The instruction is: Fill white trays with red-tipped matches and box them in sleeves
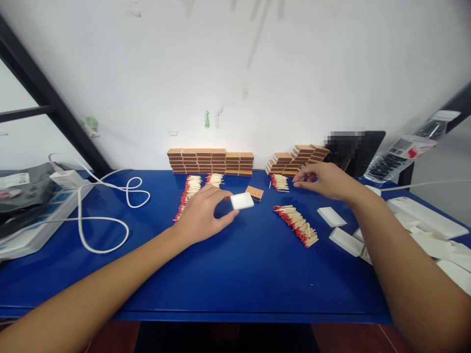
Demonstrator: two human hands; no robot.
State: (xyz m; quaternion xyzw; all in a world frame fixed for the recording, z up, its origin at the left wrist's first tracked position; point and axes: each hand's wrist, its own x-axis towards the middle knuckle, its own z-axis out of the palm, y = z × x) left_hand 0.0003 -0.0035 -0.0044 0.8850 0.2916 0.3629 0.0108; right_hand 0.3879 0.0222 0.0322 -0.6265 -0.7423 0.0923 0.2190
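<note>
My left hand (204,213) grips a small white matchbox tray (242,200) by its left end, between thumb and fingers. Just behind the tray lies a brown matchbox sleeve (254,193) on the blue table. My right hand (320,180) is beside a small heap of red-tipped matches (280,183). Its fingertips are drawn close together; whatever may be between them is too small to make out. Nearer the front, a longer row of matches (296,224) is spread slantwise. Two more bands of matches, one long band (193,185) and one short band (215,180), lie behind my left hand, which partly covers them.
Stacked matchboxes (209,162) line the wall, with a stepped stack (298,159) to their right. White trays (346,241) and white pieces lie around my right forearm. A water bottle (408,149) and a black device (368,149) stand behind. White cable (127,225) loops at left.
</note>
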